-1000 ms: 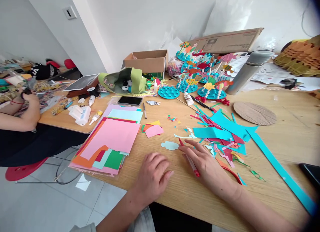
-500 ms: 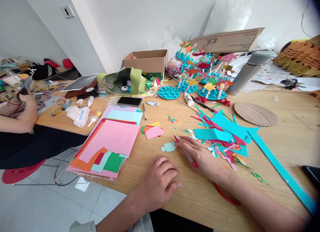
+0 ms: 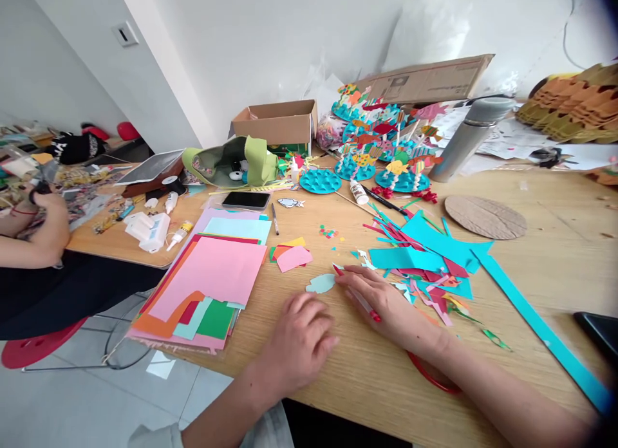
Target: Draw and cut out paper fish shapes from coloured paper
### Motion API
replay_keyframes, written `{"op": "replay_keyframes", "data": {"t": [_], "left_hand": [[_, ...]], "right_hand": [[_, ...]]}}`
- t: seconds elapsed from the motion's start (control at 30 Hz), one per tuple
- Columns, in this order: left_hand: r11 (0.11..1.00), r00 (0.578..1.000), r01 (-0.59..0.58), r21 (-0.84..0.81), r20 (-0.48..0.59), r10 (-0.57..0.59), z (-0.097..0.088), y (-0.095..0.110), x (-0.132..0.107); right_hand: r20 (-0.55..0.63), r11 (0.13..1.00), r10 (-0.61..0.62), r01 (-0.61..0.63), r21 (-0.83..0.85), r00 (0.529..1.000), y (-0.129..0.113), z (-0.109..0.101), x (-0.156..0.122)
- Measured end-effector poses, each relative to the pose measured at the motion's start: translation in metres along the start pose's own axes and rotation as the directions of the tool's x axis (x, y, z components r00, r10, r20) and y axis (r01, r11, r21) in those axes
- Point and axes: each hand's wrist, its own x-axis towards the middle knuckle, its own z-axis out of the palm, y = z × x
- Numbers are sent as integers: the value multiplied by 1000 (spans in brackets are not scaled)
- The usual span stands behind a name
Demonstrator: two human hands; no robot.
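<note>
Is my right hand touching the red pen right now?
Touching. The head view shows the red pen tucked between the fingers of the right hand, with no gap.

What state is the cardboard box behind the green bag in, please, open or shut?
Open: the cardboard box has its top flaps spread apart, leaving its inside exposed.

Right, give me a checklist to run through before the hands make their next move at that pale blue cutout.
1. Red pen held in right hand: ok.
2. Pen tip near the pale blue cutout: ok, it is close beside its edge.
3. Left hand steadying the cutout: not ok, it lies flat on the table, apart from it.
4. Cutout free of other paper: ok, the pink scrap lies apart.
5. Pen uncapped: cannot tell.
</note>
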Motion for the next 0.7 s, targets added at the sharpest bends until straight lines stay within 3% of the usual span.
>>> {"op": "replay_keyframes", "data": {"t": [0.1, 0.2, 0.27, 0.4, 0.7], "left_hand": [[993, 996, -84, -80, -9, 83, -3, 5, 2], [998, 993, 39, 54, -110, -33, -13, -8, 6], [977, 989, 115, 179, -115, -95, -18, -20, 6], [957, 994, 97, 275, -69, -81, -13, -34, 2], [996, 1000, 30, 89, -3, -30, 8, 3, 0]], "right_hand": [[3, 1000, -7, 7, 19, 1000, 1, -1, 1], [1, 999, 3, -3, 34, 1000, 0, -3, -1], [3, 999, 11, -11, 35, 1000, -1, -4, -2], [22, 1000, -14, 13, 20, 1000, -3, -3, 1], [61, 995, -78, 74, 70, 995, 10, 2, 18]]}}
